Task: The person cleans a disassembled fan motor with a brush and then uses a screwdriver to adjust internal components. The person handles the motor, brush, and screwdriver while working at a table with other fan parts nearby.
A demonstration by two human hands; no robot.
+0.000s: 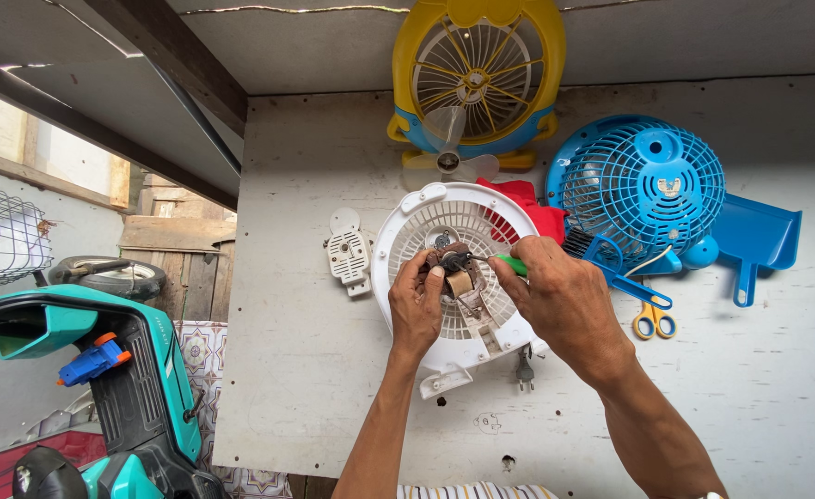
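Fingers of my left hand [416, 310] are curled around the small fan motor [453, 268], pinching its brown winding from the left side. My right hand [560, 296] is closed on a green-handled screwdriver [511, 264], its tip aimed left into the top of the motor. The motor sits at the centre of a white round fan housing [398, 240], which lies flat near the middle of the white workbench [333, 407], its grille ribs showing around my fingers.

To do this step well, I judge I should keep the left grip firm so the motor cannot twist, hold the screwdriver in line with the screw, and press in before turning so the tip does not slip onto the copper winding.

A white plastic cover piece [349, 251] lies just left of the housing. A red cloth [532, 208] is tucked under its far right edge. A blue fan [643, 189] and yellow-handled scissors [652, 319] rest toward the right side; a yellow and blue fan [477, 79] stands at the far edge. A grey plug [524, 370] lies at the housing's near edge. A teal scooter [102, 388] stands off the left edge.
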